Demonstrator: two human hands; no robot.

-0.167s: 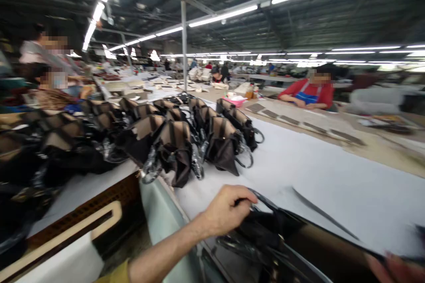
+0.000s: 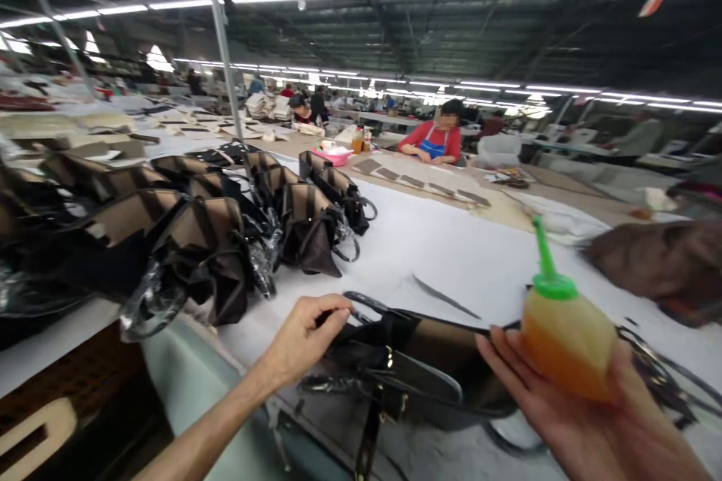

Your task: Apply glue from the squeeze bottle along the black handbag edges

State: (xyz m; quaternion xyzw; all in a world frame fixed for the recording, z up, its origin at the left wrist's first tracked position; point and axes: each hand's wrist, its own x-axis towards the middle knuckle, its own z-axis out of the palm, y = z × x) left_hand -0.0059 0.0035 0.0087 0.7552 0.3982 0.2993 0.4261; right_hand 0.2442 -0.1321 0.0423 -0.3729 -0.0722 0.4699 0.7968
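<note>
Item, at the near edge of the white-covered table (image 2: 479, 248): one black handbag (image 2: 417, 368), lying open, mouth up, tan lining showing, between the person's two hands. Left hand (image 2: 304, 338): fingers curled shut, pinching the bag's thin handle (image 2: 366, 301) at its near end. Right hand (image 2: 569, 421): palm up, fingers nearly straight, fingertips touching the bag's rim; a squeeze bottle (image 2: 564, 338) of amber liquid sits on the palm, its green nozzle (image 2: 544, 255) pointing up. The thumb is hidden behind the bottle, so how firmly it is held I cannot tell. Adjacent: a row of finished bags (image 2: 226, 233), black with tan linings, to the left; a brown bag (image 2: 665, 259) to the right, well apart; a co-worker in red (image 2: 434, 141) seated at the far table. Hazards, as I judge them: the bottle, resting on so flat a palm, could tip or slide and spot the lining or the white sheet; a careless squeeze could do the same; a pinch that light could lose the handle and let the bag sag shut.
</note>
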